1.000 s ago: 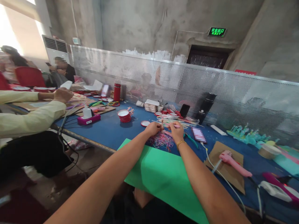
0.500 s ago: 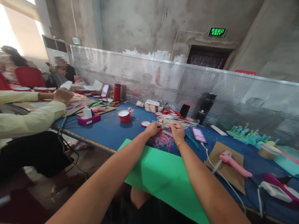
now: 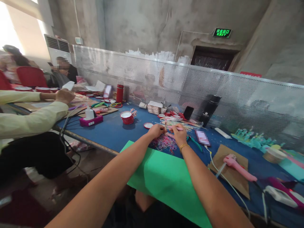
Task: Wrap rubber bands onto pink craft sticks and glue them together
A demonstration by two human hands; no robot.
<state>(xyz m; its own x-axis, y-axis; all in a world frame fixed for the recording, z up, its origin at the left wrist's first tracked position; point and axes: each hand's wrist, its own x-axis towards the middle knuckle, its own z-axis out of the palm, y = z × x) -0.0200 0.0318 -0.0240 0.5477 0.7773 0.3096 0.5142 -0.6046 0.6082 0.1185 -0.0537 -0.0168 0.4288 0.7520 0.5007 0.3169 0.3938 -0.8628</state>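
My left hand [image 3: 156, 130] is closed, pinching a small pinkish stick [image 3: 165, 123] that stands upright from the fingertips. Close by on the right, my right hand [image 3: 180, 133] is closed around a slim pink pen-like tool [image 3: 178, 129] pointing towards the left hand. Its exact kind is too small to make out. Beneath both hands lies a tangled heap of thin pink, blue and purple strands [image 3: 166, 145]. A green sheet [image 3: 163, 175] spans the table's front edge under my forearms. Teal-handled pliers [image 3: 196, 144] rest just right of my right hand.
On the blue table [image 3: 106, 133] are stacked red-rimmed round tins [image 3: 127, 117], a purple power strip [image 3: 91, 120], a phone [image 3: 202, 137] on a white cable and a pink glue gun [image 3: 239, 167] on cardboard. A perforated metal screen [image 3: 147, 76] stands behind. At left, a co-worker's sleeve [image 3: 33, 122] reaches over the table.
The view has shifted very slightly. Both my hands keep the same hold and nearly the same position.
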